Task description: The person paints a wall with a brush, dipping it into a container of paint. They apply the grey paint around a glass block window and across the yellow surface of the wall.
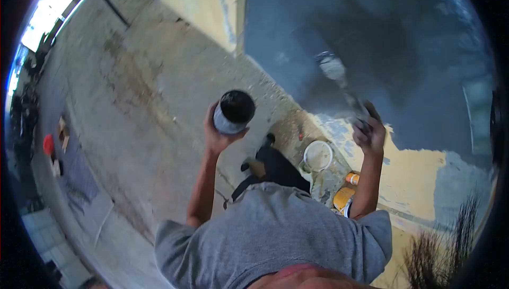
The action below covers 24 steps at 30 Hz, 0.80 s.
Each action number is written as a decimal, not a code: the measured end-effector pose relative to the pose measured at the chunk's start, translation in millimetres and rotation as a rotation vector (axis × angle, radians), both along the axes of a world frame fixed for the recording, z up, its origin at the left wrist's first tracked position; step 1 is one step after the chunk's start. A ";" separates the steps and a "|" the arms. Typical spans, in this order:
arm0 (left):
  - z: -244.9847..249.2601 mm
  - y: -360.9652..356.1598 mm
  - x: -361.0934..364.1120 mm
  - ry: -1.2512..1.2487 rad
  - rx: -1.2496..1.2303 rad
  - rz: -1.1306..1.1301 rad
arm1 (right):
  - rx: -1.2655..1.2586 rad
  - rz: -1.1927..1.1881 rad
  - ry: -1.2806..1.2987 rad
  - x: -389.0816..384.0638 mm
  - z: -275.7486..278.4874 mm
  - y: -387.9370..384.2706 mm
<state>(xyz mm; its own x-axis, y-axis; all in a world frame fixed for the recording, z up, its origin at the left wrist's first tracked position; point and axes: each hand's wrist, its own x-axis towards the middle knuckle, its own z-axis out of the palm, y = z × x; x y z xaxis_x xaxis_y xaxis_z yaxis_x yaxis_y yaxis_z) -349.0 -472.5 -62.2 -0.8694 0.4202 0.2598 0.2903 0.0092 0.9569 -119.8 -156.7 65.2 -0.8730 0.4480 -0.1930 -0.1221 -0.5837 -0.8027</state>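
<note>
My left hand [216, 136] is closed around a small round paint can [225, 125], its open top facing up and its inside dark. My right hand [371, 131] grips the handle of a paintbrush [334, 68], which has a pale, paint-smeared head. The brush points up and away, its bristle end overlapping the grey-painted part of the wall [297, 19]. A darker, wet-looking patch [371, 40] spreads over the grey just beyond the bristles.
By the foot of the wall stand a white bucket [318, 155] and orange-yellow containers [343, 198]. Bare yellow wall [413, 175] shows below the grey paint. Stained concrete floor [143, 93] stretches left, with a red object [48, 144] far off. A dark pole [111, 5] rises at upper left.
</note>
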 end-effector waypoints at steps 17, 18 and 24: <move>29.1 159.6 -120.2 0.140 -0.015 -0.119 | 1.349 -0.133 0.564 -100.6 105.6 135.4; 29.1 168.4 -127.5 0.158 -0.027 -0.128 | 1.411 -0.128 0.559 -103.8 111.4 141.2; 26.9 227.3 -177.9 0.140 0.155 -0.302 | 1.587 -0.042 0.249 -176.1 155.7 116.6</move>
